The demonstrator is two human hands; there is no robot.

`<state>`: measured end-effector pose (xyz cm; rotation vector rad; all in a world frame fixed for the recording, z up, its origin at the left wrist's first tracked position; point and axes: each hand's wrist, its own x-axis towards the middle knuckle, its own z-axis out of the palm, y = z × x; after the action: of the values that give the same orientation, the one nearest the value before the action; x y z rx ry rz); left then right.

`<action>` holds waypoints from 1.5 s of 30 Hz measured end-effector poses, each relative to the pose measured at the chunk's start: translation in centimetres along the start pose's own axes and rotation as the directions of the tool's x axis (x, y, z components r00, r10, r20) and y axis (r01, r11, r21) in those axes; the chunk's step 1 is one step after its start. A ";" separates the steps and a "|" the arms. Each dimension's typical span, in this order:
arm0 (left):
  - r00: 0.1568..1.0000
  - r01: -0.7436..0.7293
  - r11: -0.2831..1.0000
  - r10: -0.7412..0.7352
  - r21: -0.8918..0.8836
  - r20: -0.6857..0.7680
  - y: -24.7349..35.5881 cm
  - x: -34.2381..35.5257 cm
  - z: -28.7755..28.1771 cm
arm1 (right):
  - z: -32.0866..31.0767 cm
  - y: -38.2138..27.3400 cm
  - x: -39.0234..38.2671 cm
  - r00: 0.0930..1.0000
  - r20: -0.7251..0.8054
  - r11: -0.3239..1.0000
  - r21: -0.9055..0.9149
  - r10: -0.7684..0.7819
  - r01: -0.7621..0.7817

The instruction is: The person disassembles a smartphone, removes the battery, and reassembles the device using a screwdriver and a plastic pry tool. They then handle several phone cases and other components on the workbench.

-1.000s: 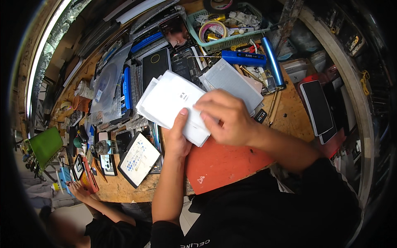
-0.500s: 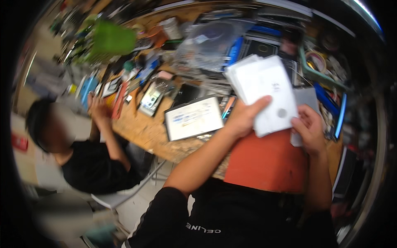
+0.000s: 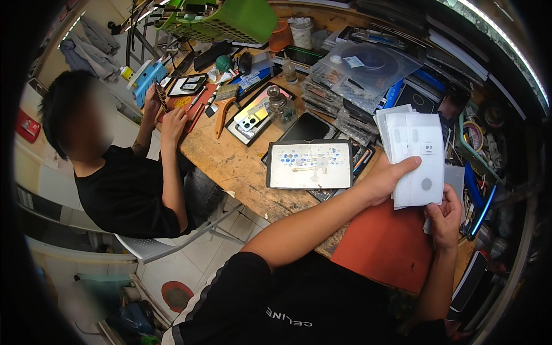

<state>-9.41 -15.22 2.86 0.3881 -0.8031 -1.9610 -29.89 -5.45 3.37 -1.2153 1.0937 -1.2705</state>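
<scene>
My left hand (image 3: pixel 392 177) is closed round a fanned stack of flat white sleeves (image 3: pixel 424 164), its thumb lying across the front one. The front sleeve has a small printed label and a grey round spot. My right hand (image 3: pixel 445 221) is beside the stack's lower right corner, thumb and fingers pinched on a greyish flat sleeve (image 3: pixel 455 177) partly hidden behind the stack. Below both hands lies a red mat (image 3: pixel 382 244) on the wooden bench.
Left of my forearm sits a white-faced tray (image 3: pixel 310 167) with small blue marks. Beyond it are a glass dispenser bottle (image 3: pixel 280 106), a brush (image 3: pixel 225 109) and piled plastic-wrapped parts (image 3: pixel 339 98). A co-worker (image 3: pixel 126 172) sits at the left, handling a small part. A green basket (image 3: pixel 241 23) stands behind.
The view has shifted, and the bench and co-worker sit differently in it. The sleeves stay in my left hand, now more upright; my right hand stays by their lower right corner.
</scene>
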 end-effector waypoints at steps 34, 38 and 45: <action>0.974 0.176 0.981 -0.185 0.079 0.130 -3.1 0.0 0.1 | 6.8 -5.9 -0.2 0.986 0.034 0.987 -0.008 -0.161 0.162; 0.976 0.214 0.977 -0.213 0.024 -0.033 -4.3 -0.6 1.2 | 17.1 -6.0 1.2 0.835 0.549 0.990 -0.135 0.038 0.043; 0.978 0.209 0.975 -0.207 0.076 -0.032 -4.5 -0.5 1.1 | 36.4 0.1 12.8 0.849 0.445 0.958 -0.167 0.286 -0.235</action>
<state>-12.73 -12.85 0.66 0.5607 -0.8551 -2.1181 6.80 -16.88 7.00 -1.3133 0.9351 -0.6663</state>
